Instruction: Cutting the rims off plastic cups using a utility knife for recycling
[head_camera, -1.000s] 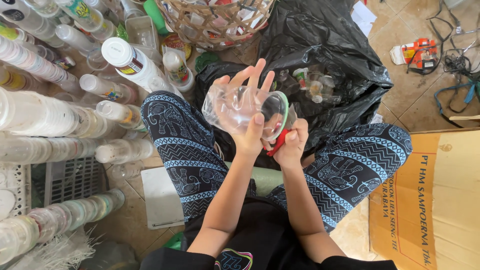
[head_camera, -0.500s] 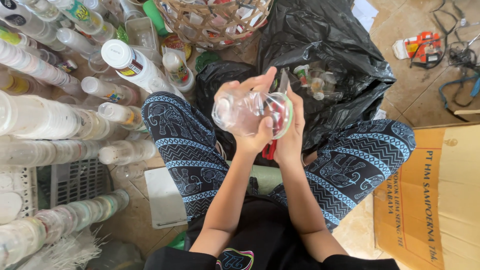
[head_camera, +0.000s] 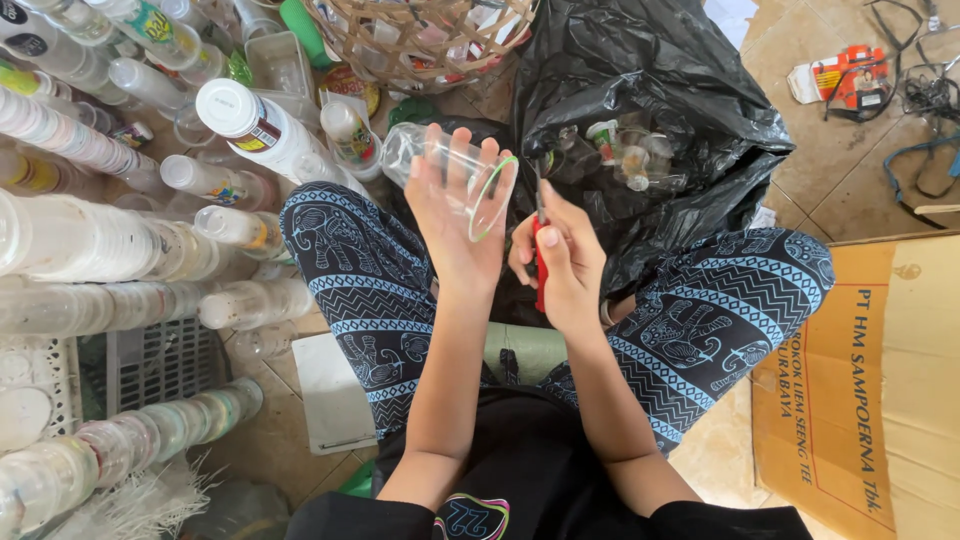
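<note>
Head view: the left hand (head_camera: 455, 215) has turned its gripped cup (head_camera: 470, 180) sideways; the right hand (head_camera: 565, 262) clenches a cutter (head_camera: 540, 262), now apart. The bag (head_camera: 650, 110) holds cups.

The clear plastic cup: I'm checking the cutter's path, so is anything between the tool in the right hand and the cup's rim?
Nothing visible. The right hand holds the red-handled cutter right beside the open rim of the clear plastic cup, gripped by the left hand.
</note>
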